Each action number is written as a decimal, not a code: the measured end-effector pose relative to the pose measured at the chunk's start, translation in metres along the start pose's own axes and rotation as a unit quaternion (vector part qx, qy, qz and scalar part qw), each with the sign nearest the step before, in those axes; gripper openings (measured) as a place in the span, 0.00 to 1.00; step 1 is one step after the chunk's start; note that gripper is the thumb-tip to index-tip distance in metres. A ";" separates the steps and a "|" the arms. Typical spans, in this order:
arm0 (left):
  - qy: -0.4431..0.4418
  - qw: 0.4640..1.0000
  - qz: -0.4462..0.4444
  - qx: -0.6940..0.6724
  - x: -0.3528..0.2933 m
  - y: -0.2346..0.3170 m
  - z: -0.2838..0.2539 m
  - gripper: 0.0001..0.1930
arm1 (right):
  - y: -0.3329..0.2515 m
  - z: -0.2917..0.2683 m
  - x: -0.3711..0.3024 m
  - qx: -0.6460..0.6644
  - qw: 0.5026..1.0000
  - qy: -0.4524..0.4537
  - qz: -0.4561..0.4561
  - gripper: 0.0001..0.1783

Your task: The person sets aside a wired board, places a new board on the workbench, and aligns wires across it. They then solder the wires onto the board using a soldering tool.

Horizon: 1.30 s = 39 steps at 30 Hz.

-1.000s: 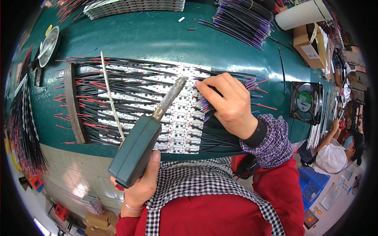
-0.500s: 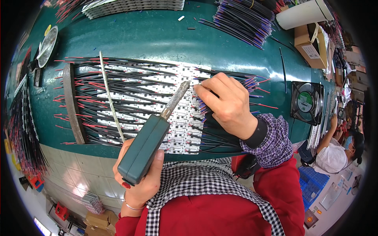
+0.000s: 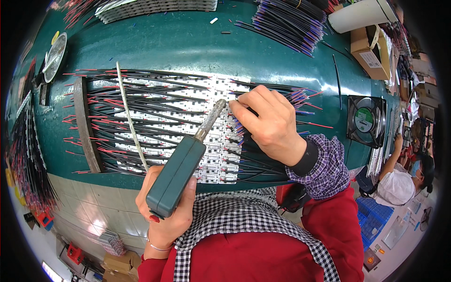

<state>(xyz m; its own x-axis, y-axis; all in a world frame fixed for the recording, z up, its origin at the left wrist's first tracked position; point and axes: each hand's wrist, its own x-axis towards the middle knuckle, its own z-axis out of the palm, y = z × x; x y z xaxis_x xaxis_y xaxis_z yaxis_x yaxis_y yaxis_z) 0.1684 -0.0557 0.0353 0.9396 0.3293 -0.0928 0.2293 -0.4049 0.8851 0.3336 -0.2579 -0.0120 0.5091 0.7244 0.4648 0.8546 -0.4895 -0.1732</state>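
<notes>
Currently, a broad panel of small white circuit boards is lying on a glossy dark-green tabletop, and the hands are working over it. The left hand is wrapping its fingers and thumb firmly around the dark-green, boxy handle of a soldering tool, near the panel's front edge. Its greyish metal tip is reaching over the panel's right-hand part; whether it is touching a board I cannot tell. The right hand is hovering at the panel's right edge, its fingers curling and its index finger pointing toward the tip; whether they are grasping a wire I cannot tell. Black wires with red ends are spreading leftward from the panel, and black wires with purple and red ends are fanning out on its right. A dark, narrow bar is lying across the wires left of the panel, while a thin pale strip is crossing the panel's left part. Well to the panel's right, a square black fan is standing.
</notes>
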 end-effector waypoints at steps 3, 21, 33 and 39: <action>-0.015 1.000 0.013 0.020 0.004 0.002 -0.002 0.09 | 0.000 0.001 0.000 -0.003 1.000 0.004 -0.004 0.10; 0.029 1.000 0.009 0.005 -0.006 -0.001 -0.003 0.09 | -0.001 -0.001 0.001 0.004 1.000 -0.007 0.006 0.10; -0.008 1.000 -0.002 0.008 -0.003 0.002 -0.002 0.10 | -0.003 -0.006 -0.002 0.036 0.999 -0.020 0.029 0.15; -0.028 0.999 0.000 0.025 -0.001 0.006 -0.005 0.10 | -0.002 0.001 -0.001 0.010 1.000 0.020 -0.013 0.11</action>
<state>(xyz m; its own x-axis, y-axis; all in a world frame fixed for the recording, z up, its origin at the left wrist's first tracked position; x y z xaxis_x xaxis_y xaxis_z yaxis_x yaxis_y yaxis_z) 0.1674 -0.0541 0.0436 0.9523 0.2809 -0.1190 0.2397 -0.4474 0.8616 0.3320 -0.2570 -0.0128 0.4831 0.7166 0.5030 0.8692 -0.4615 -0.1773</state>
